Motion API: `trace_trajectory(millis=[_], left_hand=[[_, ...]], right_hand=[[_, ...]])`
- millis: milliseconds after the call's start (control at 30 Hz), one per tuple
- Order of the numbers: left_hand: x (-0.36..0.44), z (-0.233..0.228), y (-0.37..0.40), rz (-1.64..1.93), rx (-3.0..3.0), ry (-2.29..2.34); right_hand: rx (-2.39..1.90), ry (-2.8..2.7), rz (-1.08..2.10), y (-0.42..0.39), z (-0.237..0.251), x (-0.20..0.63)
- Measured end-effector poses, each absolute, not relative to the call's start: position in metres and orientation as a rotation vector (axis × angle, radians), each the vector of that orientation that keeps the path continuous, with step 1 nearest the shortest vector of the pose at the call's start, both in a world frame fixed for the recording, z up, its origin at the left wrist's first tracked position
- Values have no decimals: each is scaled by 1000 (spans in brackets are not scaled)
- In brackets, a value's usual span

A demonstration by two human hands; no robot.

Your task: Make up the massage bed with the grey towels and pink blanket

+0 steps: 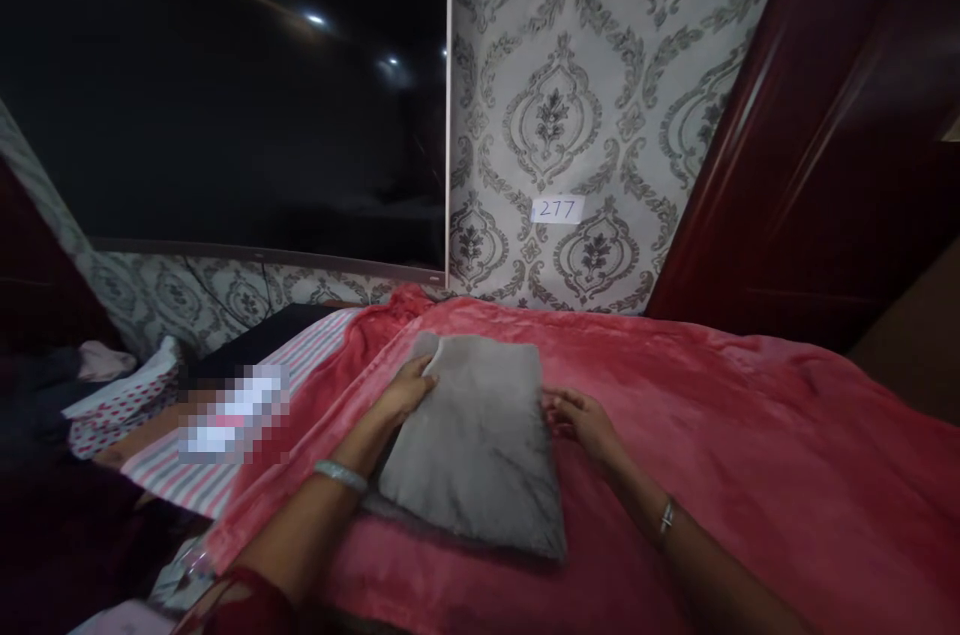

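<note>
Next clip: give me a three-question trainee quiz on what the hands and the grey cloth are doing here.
1. True or false: the folded grey cloth lies on a blue blanket.
2. Which hand grips the cloth's far corner? A) left B) right
3. Fill in: the wall label reads ___.

Key: 1. False, the red blanket. 2. A, the left hand; the right hand touches the side edge. 3. 277.

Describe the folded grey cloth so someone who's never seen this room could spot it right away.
Find the red blanket spread below the patterned wall. At its near middle lies the folded grey cloth, left hand and right hand at its sides. It is the only grey thing on the red.
</note>
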State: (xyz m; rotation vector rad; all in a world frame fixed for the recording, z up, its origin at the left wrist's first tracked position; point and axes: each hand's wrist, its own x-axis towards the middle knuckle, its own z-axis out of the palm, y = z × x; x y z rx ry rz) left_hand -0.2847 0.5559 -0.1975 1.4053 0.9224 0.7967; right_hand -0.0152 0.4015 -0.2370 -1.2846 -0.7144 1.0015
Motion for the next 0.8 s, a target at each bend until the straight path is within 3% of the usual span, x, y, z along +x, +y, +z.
trace_trajectory(millis=[267,567,800], left_hand=[[-333,-201,561,721,1542,1072],[-339,-213,551,619,1874,1448],[-340,-200,546,633,2034,1503]], right_hand=[[-1308,-658,997,386,-271,-9],[-1355,-835,1247,373,-264,-35],[-1347,-879,1163,370,-259,-58]])
